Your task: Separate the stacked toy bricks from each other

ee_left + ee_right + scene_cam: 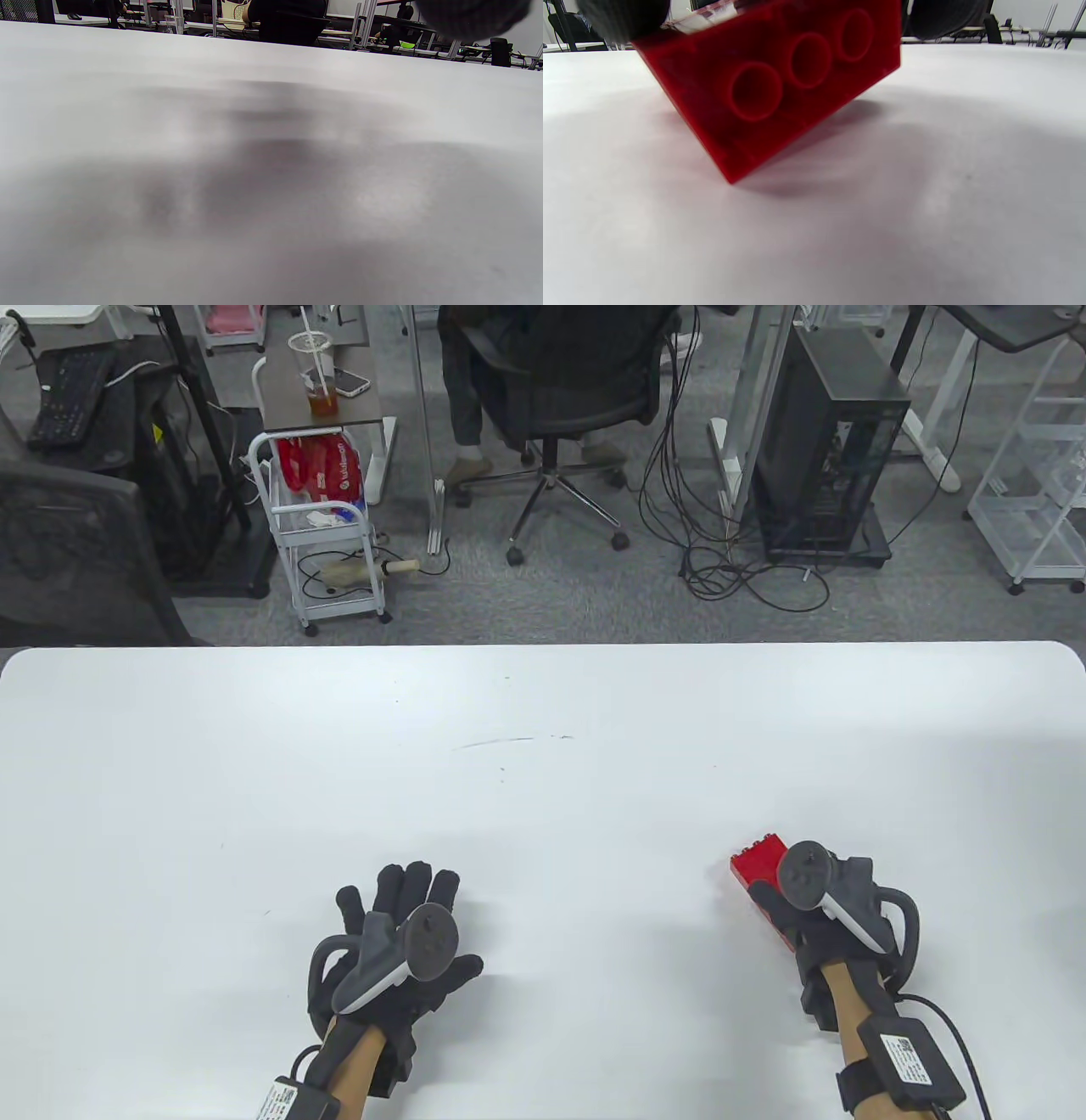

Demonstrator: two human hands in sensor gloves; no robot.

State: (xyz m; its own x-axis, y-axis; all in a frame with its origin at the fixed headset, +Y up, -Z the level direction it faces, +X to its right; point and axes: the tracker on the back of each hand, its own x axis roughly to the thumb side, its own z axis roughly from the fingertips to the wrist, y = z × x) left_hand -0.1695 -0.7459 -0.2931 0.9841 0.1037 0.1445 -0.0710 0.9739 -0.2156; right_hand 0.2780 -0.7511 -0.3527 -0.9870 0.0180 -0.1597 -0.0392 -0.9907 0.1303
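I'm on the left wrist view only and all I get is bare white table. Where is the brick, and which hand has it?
Observer: The right hand holds the red brick, near the table's right side in the table view.
Operator: Is it lying flat?
Observer: No. In the right wrist view the red brick is tilted, its hollow underside with three round tubes facing the camera and one corner down near the surface.
Operator: And my left hand?
Observer: The left hand holds nothing; its fingers are spread over the table, well apart from the brick.
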